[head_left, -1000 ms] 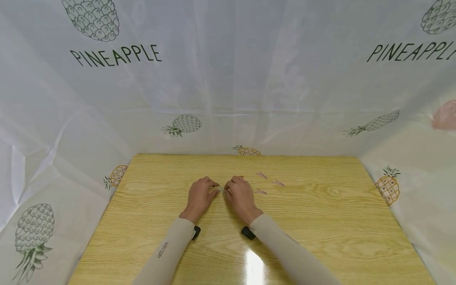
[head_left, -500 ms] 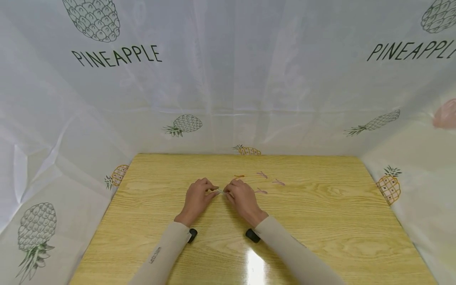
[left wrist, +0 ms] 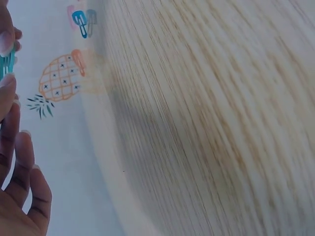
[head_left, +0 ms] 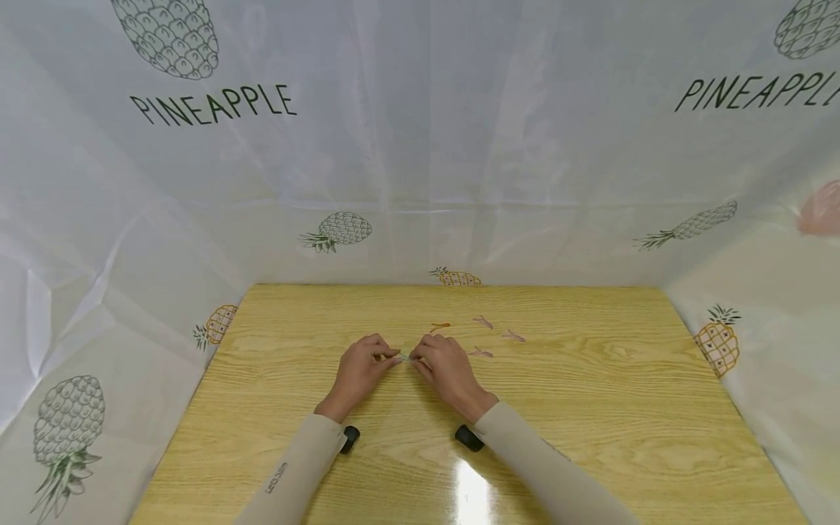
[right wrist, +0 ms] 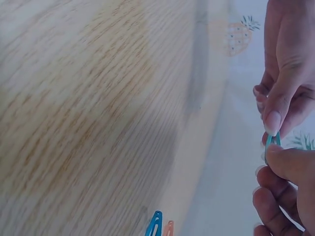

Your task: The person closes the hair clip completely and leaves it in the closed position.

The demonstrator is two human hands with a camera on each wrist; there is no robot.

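Near the middle of the table, both hands meet at a small teal snap hair clip (right wrist: 273,139). My left hand (head_left: 359,372) pinches one end between thumb and fingers. The other end is pinched by my right hand (head_left: 448,370). Fingertips cover both ends, so only the clip's middle shows. From the left wrist, a strip of the teal clip shows at the left edge, and the left hand's other fingers (left wrist: 24,160) are loosely bent. Beyond the right hand lie an orange hair clip (head_left: 440,325) and several others, including a blue one (left wrist: 80,23).
The loose clips, such as the one at the right (head_left: 514,336), are spread on the wood-grain table (head_left: 590,408). A white curtain (head_left: 407,146) with pineapple prints surrounds the table at the back and sides.
Both hands have shifted slightly toward the body, still pinching the teal hair clip, and the forearms have spread a little apart. The orange hair clip, mostly covered before, now shows fully.
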